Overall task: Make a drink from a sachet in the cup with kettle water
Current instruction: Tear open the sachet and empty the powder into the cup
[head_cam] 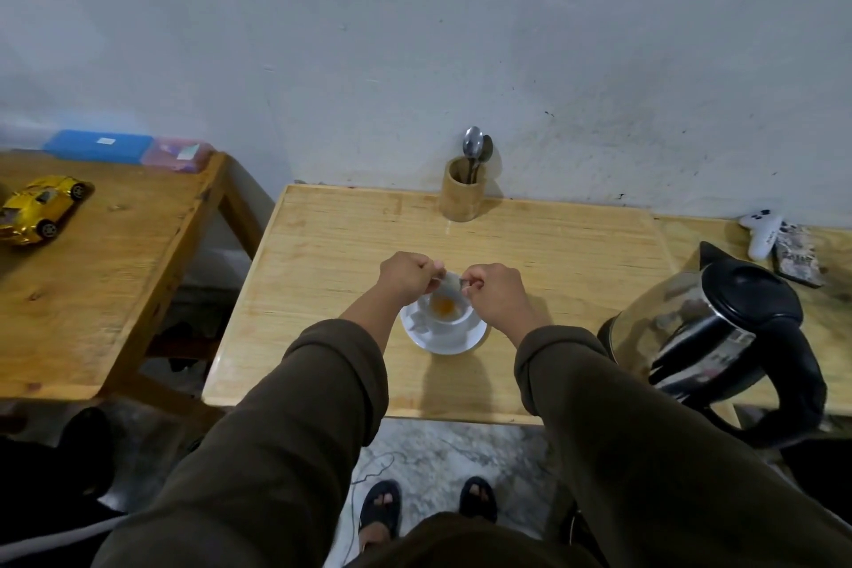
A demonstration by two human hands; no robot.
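A pale wall backs my wooden table (322,244). The steel kettle (719,332) stands at my right, well apart from the white cup (449,314) on its saucer (442,339), orange powder inside. My left hand (408,274) and right hand (495,293) pinch the sachet (449,284) just above the cup, fingers closed on it.

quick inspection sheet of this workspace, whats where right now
surface: wooden table, bare around the saucer
job's things: white cup on saucer, orange powder inside; sachet over the cup; kettle at right, lid shut
clutter: spoons in wooden holder; game controller; toy car and blue box on the side table
hands: left hand and right hand each pinch a sachet end
cables: thin wire on floor
surroundings: scuffed white wall, marbled floor
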